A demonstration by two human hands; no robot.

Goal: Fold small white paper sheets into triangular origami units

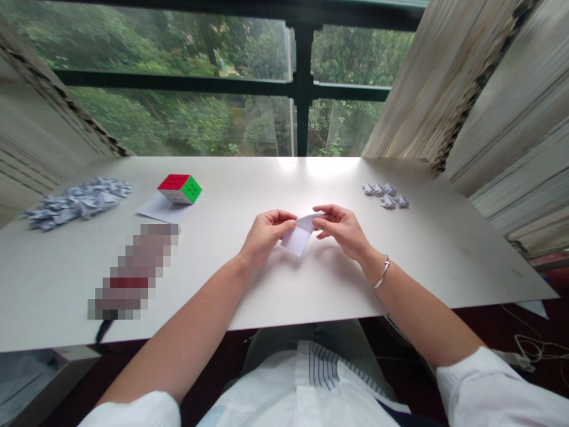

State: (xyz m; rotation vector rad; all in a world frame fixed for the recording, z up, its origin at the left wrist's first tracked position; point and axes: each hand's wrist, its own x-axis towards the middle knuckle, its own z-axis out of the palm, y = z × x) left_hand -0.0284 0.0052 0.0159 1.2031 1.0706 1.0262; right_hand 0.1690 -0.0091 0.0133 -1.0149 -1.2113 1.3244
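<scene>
Both hands are pinching one small white folded paper (299, 236) just above the table: the left hand (265, 232) is gripping its left upper edge between thumb and fingers, the right hand (341, 228) is clamping its upper right flap, a bracelet (382, 273) lying on that wrist. The paper is hanging between the two grips, its lower corner pointing down toward the tabletop, near the middle of the board and closer to the near edge than to the window.

White table (275, 296): bare surface is spreading around the hands on all sides, widest toward the near edge and to the right.
Pile of folded paper pieces (77, 201): lying far left, well apart from the hands.
Blurred patch (133, 270): sitting left of the left forearm; nothing is readable there.
Flat white sheet (155, 210): lying under the cube.
Colour cube (180, 188): showing red and green faces, no lettering.
Small cluster of folded pieces (386, 196): sitting far right, apart from the right hand.
</scene>
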